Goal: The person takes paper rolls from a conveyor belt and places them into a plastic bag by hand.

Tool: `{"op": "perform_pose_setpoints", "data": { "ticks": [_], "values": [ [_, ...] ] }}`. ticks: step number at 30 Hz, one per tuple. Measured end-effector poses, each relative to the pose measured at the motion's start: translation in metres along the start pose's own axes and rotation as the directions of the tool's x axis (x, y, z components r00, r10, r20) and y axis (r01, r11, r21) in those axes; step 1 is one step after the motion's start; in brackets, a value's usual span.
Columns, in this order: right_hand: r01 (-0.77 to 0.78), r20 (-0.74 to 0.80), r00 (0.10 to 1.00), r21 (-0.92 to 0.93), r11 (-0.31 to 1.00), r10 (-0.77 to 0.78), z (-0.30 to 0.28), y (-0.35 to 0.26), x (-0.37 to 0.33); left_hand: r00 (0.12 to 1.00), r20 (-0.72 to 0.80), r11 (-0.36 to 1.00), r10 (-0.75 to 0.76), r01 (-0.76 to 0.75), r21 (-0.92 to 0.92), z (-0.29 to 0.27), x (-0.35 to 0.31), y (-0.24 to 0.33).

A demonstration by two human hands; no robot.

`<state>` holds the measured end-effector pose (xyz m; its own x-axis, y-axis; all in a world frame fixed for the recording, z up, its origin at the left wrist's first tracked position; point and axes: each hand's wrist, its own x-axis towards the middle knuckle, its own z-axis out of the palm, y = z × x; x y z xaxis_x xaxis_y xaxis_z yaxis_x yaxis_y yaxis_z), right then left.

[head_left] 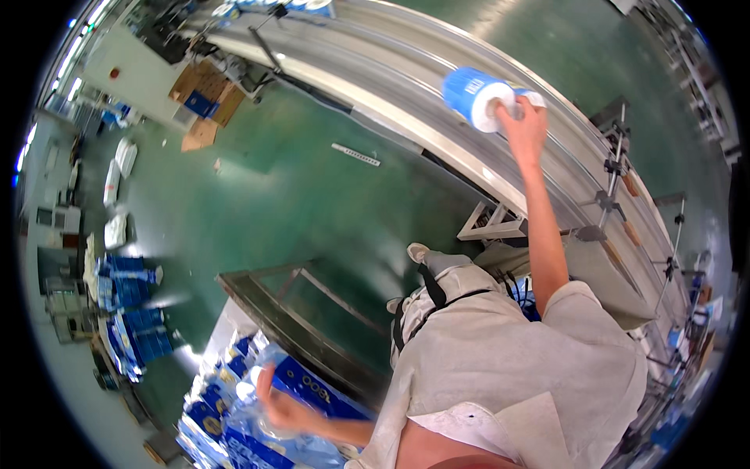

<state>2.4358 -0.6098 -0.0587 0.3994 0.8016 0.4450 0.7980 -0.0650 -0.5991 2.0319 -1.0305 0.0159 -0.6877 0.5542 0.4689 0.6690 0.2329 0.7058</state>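
Over the long metal conveyor [406,74], my right hand [528,129] is closed on paper rolls. One roll in a blue and white wrapper [471,95] shows its white end and core beside my fingers. Part of a second roll [533,98] shows behind my fingertips. My left hand [287,408], blurred by motion, is at the lower left with a finger stretched out. It is above a heap of blue and clear printed plastic packaging bags [234,430], and I see nothing held in it. Whether it touches the bags is unclear.
A metal-framed table [305,336] bears the bags at my left. Stacks of blue packs [129,285] stand on the green floor [258,203] farther left. A cardboard box [211,90] is near the conveyor's far end. Rods with clamps [613,168] rise along the conveyor's right side.
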Motion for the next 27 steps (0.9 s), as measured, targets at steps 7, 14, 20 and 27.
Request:
{"op": "perform_pose_setpoints", "data": {
  "ticks": [7,14,20,27],
  "values": [
    [-0.308,0.065,0.930,-0.403,0.862,0.363,-0.058,0.123,0.025,0.547,0.624,0.826,0.559,-0.433,-0.361,0.160,0.082,0.083],
    [-0.203,0.335,0.853,-0.493,0.846,0.400,-0.056,0.212,0.057,0.569,0.711,0.906,0.413,-0.341,-0.252,0.165,0.085,0.048],
    [-0.102,0.622,0.765,-0.142,0.985,0.169,0.051,0.194,0.060,0.777,0.618,0.988,0.119,-0.152,0.002,0.087,0.042,-0.017],
    [0.649,0.671,0.515,0.101,0.754,-0.533,0.220,-0.003,0.073,0.961,0.265,0.979,-0.074,0.018,0.205,-0.008,-0.029,-0.020]
  ]
}}
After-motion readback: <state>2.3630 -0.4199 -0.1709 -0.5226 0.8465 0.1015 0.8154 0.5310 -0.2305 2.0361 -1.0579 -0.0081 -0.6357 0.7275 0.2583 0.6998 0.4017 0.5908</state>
